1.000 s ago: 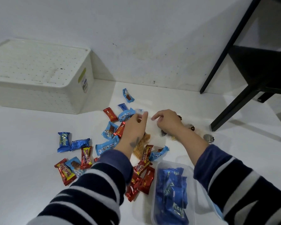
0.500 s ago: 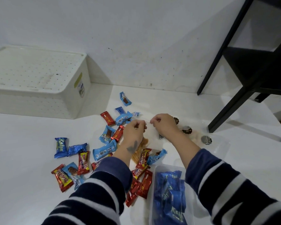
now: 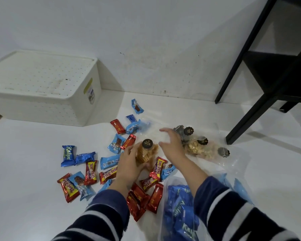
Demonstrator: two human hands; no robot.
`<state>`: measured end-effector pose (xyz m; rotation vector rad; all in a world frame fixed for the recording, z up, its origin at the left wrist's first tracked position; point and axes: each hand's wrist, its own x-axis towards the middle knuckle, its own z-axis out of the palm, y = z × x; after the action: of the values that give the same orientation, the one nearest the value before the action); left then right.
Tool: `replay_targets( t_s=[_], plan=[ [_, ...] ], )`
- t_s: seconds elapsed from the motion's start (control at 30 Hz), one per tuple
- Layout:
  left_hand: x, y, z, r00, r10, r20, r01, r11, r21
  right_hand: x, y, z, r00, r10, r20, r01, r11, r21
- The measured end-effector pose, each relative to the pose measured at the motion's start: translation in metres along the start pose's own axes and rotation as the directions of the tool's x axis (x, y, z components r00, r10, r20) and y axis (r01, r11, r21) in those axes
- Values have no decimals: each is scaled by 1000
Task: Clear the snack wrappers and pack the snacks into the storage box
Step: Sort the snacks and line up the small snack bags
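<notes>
My left hand (image 3: 129, 164) grips a clear packet of golden crackers with a round black label (image 3: 147, 153), lifted a little off the white floor. My right hand (image 3: 171, 145) hovers beside it with fingers spread, over a crumpled clear plastic wrapper (image 3: 155, 134). Several red and blue snack bars (image 3: 92, 171) lie scattered around my left hand. A clear storage box (image 3: 165, 186) near my right sleeve holds several blue Kalpa packs (image 3: 181, 211). More cracker packets with black labels (image 3: 198, 146) lie to the right.
A large white perforated bin with its lid on (image 3: 42, 87) stands at the back left against the wall. Black furniture legs (image 3: 250, 117) rise at the right. Loose clear plastic (image 3: 236, 162) lies at the right of the snacks.
Both hands were pinching the clear wrapper together. Now my left hand has taken hold of a cracker packet and my right hand has opened and spread above the wrapper.
</notes>
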<state>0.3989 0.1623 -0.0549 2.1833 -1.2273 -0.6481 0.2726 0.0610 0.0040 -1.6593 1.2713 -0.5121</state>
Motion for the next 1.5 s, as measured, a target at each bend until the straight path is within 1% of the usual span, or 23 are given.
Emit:
replay_targets(
  t_s=[0.07,0.13,0.2,0.27,0.37,0.43,0.5,0.6,0.77,0.87,0.97,1.03,1.1,1.2,1.27,1.33,1.37,1.43,1.5],
  plan=[
    [-2,-1,2,1000,10,-20,-11,1000,-19,-3,7,11,994,74,79,-81,993,88],
    [-5,-1,3,998,24,-65,-27,998,-52,0,9,21,992,106,72,-114,986,119],
    [-2,3,0,991,38,-132,-51,994,-96,8,2,26,999,33,15,-34,995,91],
    [11,9,-9,973,74,-218,-105,986,-132,21,-16,28,998,-61,-15,62,996,59],
    [49,16,-32,932,137,-337,-193,971,-141,56,-52,27,987,-158,-41,158,987,2],
    [86,18,-51,917,148,-369,-226,957,-179,88,-78,32,976,-206,-71,205,979,-21],
    [126,16,-67,911,149,-386,-243,948,-208,124,-100,44,970,-227,-83,226,974,-24],
    [189,0,-83,899,162,-406,-256,948,-187,178,-123,66,973,-214,-84,212,977,-29],
    [272,-25,-90,908,117,-403,-216,954,-210,253,-138,98,977,-206,-55,203,978,-47],
    [300,-34,-84,922,72,-379,-199,931,-307,281,-134,111,983,-175,-61,173,984,-29],
    [316,-48,-71,940,58,-337,-211,875,-436,294,-124,121,990,-129,-63,130,992,9],
    [321,-53,-65,945,43,-323,-199,861,-468,296,-120,125,991,-117,-59,118,993,15],
    [323,-55,-62,949,37,-314,-184,871,-455,296,-121,123,991,-123,-51,122,992,-11],
    [321,-51,-65,962,49,-269,-167,884,-437,287,-119,112,992,-123,0,123,991,-47],
    [313,-46,-69,960,52,-274,-149,927,-344,276,-114,102,993,-114,35,116,991,-61],
    [296,-39,-73,956,66,-287,-127,972,-200,263,-106,94,994,-90,64,98,987,-124],
    [287,-34,-73,951,91,-297,-140,979,-149,255,-103,88,994,-70,83,83,983,-162],
    [265,-23,-70,942,163,-294,-200,975,-100,236,-97,71,994,-39,102,61,972,-225],
    [243,-9,-63,947,218,-235,-242,967,-81,214,-91,51,994,-18,105,44,968,-246]
  ],
)
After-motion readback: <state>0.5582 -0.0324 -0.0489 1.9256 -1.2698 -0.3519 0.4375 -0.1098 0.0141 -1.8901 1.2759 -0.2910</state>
